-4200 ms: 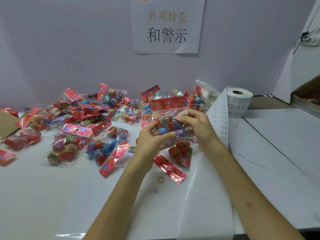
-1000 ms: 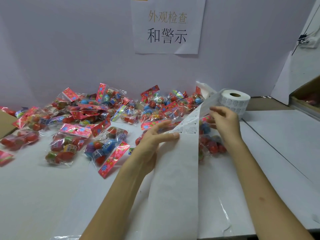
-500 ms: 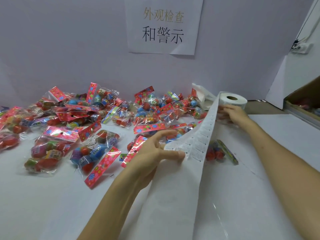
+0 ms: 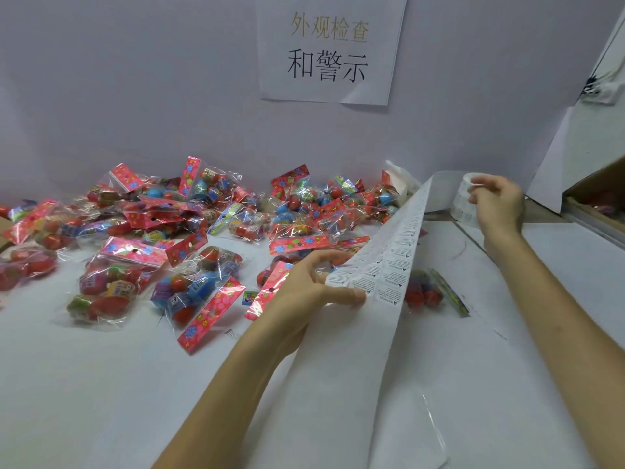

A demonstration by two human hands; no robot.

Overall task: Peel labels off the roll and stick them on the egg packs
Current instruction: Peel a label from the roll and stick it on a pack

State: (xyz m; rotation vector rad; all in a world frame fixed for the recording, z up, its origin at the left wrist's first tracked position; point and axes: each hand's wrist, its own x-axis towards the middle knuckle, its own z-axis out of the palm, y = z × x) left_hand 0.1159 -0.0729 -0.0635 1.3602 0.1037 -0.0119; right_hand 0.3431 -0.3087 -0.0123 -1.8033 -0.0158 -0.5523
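Your right grip (image 4: 497, 201) had reached out and curled round the roll (image 4: 461, 201), feeding slack. Your left grip (image 4: 314, 289) still pinched the label strip (image 4: 389, 262), egg packs (image 4: 189, 282) heaped just left of it, so peeling looked ready to resume.

Behind the back edge of the worktop (image 4: 101, 384) we find a pale wall (image 4: 135, 96) with a white paper sign (image 4: 329, 49), two rows of Chinese characters, its lower right corner curling. At the right edge we see a cardboard box (image 4: 598, 198), a white board (image 4: 554, 157) leaning beside it, and above them a wall socket (image 4: 602, 91) with dark cables. Some brown cardboard (image 4: 4, 231) pokes in at the left edge.
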